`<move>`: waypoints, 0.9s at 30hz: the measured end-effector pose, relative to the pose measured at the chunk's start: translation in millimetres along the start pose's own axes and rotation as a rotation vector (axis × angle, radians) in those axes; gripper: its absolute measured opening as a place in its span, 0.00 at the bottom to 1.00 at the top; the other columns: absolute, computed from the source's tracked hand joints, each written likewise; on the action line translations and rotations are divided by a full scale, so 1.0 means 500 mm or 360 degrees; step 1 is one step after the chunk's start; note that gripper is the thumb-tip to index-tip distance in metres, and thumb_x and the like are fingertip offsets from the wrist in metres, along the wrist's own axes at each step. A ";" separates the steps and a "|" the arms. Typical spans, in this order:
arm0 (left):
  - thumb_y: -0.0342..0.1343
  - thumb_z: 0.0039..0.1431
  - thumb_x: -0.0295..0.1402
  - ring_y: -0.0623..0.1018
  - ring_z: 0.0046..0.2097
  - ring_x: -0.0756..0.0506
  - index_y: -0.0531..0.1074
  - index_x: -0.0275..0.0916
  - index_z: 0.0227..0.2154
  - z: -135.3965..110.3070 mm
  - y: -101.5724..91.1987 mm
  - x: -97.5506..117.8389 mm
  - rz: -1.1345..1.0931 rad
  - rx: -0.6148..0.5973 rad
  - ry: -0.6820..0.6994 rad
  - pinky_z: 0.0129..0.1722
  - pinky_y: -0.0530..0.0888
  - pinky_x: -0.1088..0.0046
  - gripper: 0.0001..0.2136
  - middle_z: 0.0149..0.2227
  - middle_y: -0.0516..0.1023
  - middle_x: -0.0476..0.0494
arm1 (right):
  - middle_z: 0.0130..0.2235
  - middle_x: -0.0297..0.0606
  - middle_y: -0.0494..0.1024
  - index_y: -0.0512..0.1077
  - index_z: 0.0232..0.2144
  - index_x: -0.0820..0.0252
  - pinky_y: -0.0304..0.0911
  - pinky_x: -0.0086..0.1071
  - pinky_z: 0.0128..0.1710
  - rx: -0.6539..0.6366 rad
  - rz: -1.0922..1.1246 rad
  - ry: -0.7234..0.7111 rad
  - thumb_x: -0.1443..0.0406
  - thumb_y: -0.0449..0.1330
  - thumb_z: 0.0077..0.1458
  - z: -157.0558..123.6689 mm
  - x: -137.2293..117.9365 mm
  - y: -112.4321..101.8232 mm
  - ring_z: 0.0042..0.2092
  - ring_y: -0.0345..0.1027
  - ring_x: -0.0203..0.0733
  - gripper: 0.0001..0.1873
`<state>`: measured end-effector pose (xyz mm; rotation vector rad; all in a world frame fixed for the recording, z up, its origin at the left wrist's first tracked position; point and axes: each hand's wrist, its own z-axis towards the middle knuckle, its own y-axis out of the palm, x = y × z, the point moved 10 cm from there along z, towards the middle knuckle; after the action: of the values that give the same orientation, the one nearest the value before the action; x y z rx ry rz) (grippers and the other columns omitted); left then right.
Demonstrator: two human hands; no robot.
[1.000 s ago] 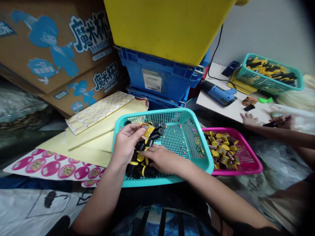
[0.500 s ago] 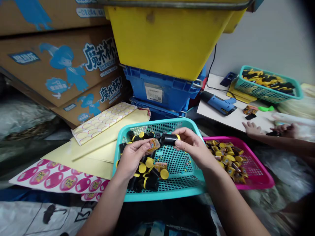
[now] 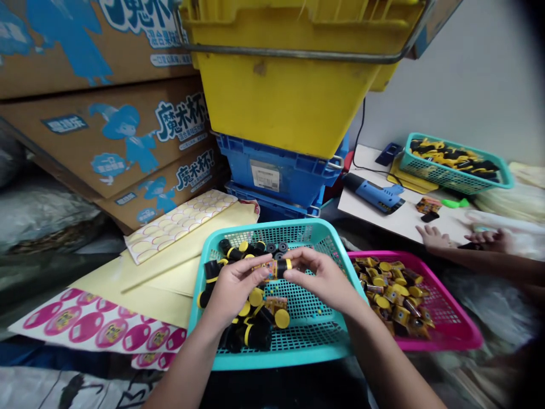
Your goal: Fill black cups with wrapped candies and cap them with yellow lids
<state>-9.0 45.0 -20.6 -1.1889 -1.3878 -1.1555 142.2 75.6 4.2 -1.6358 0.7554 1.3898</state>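
Note:
My left hand (image 3: 236,289) pinches a small printed yellow-and-orange label packet (image 3: 264,270) at its fingertips. My right hand (image 3: 319,278) holds a small black cylinder with a yellow cap (image 3: 283,267), its end touching the packet. Both hands are over a teal plastic mesh basket (image 3: 272,359). A loose pile of similar black capped cylinders (image 3: 249,335) lies in it, partly hidden under my left hand. Several black rings (image 3: 276,248) sit just beyond my fingers.
A pink mesh basket (image 3: 455,335) of finished capped pieces stands to the right. A co-worker's hands (image 3: 464,240) rest on a white table (image 3: 409,218) holding a blue heat gun (image 3: 374,193) and a teal basket (image 3: 451,170). Sticker sheets (image 3: 97,332) lie left; crates rise behind.
My hands have come closer together, bringing the capped cylinder against the label packet. My right hand earlier reached into the pile, then lifted the cylinder. The view has tilted upward.

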 end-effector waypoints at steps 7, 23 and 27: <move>0.70 0.39 0.31 0.79 0.34 0.48 0.80 0.40 0.32 -0.012 0.025 -0.008 -0.0346 -0.0055 -0.0064 0.36 0.76 0.74 0.12 0.34 0.81 0.45 | 0.42 0.39 0.72 0.71 0.46 0.53 0.65 0.37 0.41 -0.0094 0.0401 -0.0068 0.52 0.61 0.52 -0.001 0.013 0.047 0.42 0.67 0.41 0.21; 0.68 0.44 0.35 0.78 0.39 0.47 0.73 0.39 0.39 -0.023 0.064 -0.004 -0.0566 -0.0067 -0.0045 0.37 0.76 0.75 0.18 0.38 0.79 0.45 | 0.53 0.43 0.66 0.65 0.52 0.52 0.60 0.42 0.53 -0.0002 -0.0016 -0.0512 0.53 0.59 0.55 -0.029 -0.055 0.042 0.55 0.60 0.47 0.24; 0.62 0.52 0.42 0.78 0.43 0.44 0.65 0.42 0.51 -0.024 0.071 0.021 -0.0423 -0.0290 -0.0001 0.40 0.76 0.68 0.24 0.45 0.78 0.40 | 0.45 0.41 0.72 0.69 0.44 0.53 0.62 0.43 0.50 0.0586 -0.0645 -0.0637 0.60 0.61 0.54 -0.114 -0.109 -0.098 0.50 0.66 0.47 0.14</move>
<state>26.1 37.5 -6.1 -1.1531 -1.4986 -1.4940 200.1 44.5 69.8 -1.1004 0.3858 1.1507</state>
